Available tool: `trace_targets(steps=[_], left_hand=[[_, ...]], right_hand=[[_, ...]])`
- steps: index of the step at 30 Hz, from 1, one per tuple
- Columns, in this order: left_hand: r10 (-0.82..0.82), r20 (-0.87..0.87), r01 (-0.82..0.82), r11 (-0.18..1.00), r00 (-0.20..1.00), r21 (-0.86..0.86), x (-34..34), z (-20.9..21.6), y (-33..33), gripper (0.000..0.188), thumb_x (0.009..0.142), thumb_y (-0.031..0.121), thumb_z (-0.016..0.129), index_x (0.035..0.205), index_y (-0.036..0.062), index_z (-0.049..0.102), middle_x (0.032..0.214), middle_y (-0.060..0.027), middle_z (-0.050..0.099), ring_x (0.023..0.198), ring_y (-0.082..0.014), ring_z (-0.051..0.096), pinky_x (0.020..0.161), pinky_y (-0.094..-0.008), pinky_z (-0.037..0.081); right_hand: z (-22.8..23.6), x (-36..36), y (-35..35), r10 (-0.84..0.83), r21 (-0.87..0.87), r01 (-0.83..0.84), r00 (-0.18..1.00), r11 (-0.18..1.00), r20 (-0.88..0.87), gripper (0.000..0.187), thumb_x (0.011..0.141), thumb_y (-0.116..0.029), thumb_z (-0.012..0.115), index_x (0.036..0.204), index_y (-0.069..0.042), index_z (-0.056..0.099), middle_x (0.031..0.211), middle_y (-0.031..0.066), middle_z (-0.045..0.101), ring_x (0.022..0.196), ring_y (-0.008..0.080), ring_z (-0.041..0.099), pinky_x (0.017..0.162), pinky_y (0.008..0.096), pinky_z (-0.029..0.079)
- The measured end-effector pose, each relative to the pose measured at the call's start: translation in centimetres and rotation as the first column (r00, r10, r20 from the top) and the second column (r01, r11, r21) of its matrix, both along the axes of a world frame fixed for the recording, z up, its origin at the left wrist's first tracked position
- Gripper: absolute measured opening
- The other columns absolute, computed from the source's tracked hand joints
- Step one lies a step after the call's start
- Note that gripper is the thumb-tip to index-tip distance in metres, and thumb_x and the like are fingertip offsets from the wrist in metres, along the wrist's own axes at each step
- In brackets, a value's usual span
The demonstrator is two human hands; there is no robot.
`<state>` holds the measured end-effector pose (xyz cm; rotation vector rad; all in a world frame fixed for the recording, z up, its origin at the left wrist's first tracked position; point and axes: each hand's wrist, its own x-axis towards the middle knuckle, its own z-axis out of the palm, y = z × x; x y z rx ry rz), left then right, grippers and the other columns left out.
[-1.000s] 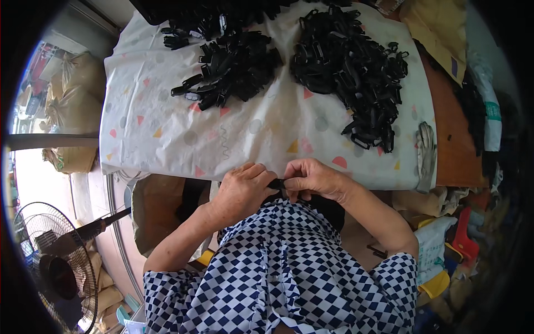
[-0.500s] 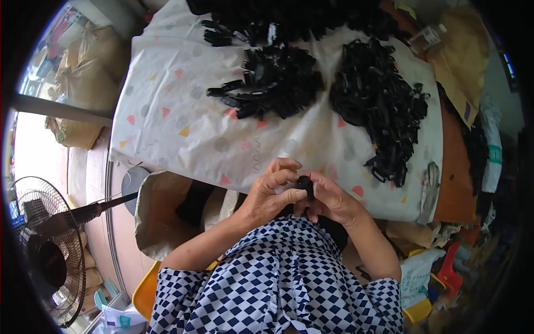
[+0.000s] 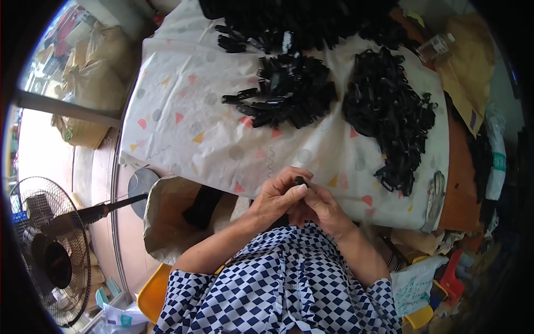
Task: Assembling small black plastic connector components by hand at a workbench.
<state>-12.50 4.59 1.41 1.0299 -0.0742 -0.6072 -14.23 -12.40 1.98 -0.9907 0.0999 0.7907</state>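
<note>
Both my hands meet just in front of the near edge of the table. My left hand (image 3: pixel 273 196) pinches a small black plastic piece (image 3: pixel 301 181) between thumb and curled forefinger. Only its upper end shows; fingers cover the rest. Against it from the right presses my right hand (image 3: pixel 328 212), its thumb lying next to the left thumb and its fingers curled under. Beyond them on the patterned tablecloth (image 3: pixel 183 147) lie a smaller heap of similar black pieces (image 3: pixel 295 92) and, to its right, a longer heap of black pieces (image 3: pixel 386 111).
A large dark pile (image 3: pixel 311 22) covers the table's far side. A clear bottle (image 3: pixel 435 48) and brown paper (image 3: pixel 466 67) lie at the far right. An open sack (image 3: pixel 167 222) stands left of my lap, a fan (image 3: pixel 53 250) farther left. Gloves (image 3: pixel 435 195) lie at the right edge.
My hands have drawn closer together, the right fingers folding in around the black piece, which is now more covered. The whole view has shifted slightly.
</note>
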Motion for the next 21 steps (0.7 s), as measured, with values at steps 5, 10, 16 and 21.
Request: trace_targets(steps=[5,10,16,21], left_hand=[[0.223,0.609,-0.532,0.753,0.761,0.388,5.5,-0.7,4.2,0.010,0.090,-0.004,0.052,0.099,-0.0011,0.053,0.097,-0.0084,0.060,0.081,-0.0148,0.060,0.076,-0.0303,0.048],[-0.412,0.703,-0.668,0.253,0.580,0.700,11.4,-1.3,7.0,0.022,0.082,0.003,0.058,0.104,0.0048,0.057,0.111,-0.0125,0.053,0.093,-0.0368,0.058,0.076,-0.0445,0.048],[-0.610,0.541,-0.651,0.053,0.579,0.757,12.1,0.0,7.0,0.015,0.082,0.006,0.057,0.097,0.0057,0.056,0.102,-0.0125,0.056,0.096,-0.0347,0.057,0.078,-0.0446,0.048],[-0.592,0.627,-0.718,0.112,0.506,0.686,11.3,-1.0,6.9,0.014,0.080,0.007,0.062,0.089,0.0040,0.052,0.087,-0.0135,0.059,0.086,-0.0354,0.059,0.072,-0.0433,0.046]], right_hand=[[2.7,1.2,-5.6,0.265,-0.739,0.245,0.825,0.628,0.499,0.039,0.085,-0.024,0.071,0.112,-0.004,0.052,0.108,0.0096,0.062,0.080,0.0157,0.064,0.065,0.0276,0.052],[4.2,2.6,-13.3,0.707,-0.816,0.578,0.578,-0.001,0.409,0.032,0.078,-0.001,0.064,0.109,-0.003,0.057,0.101,0.0085,0.054,0.095,0.0308,0.053,0.081,0.0386,0.047],[3.1,3.9,-15.5,0.855,-0.827,0.554,0.472,-0.097,0.215,0.012,0.077,0.000,0.061,0.087,-0.004,0.057,0.094,0.0076,0.051,0.094,0.0257,0.052,0.082,0.0378,0.046],[2.5,5.3,-16.5,0.786,-0.748,0.646,0.379,0.154,0.489,0.016,0.076,-0.006,0.069,0.085,-0.004,0.055,0.088,0.0078,0.055,0.090,0.0271,0.054,0.080,0.0381,0.045]])
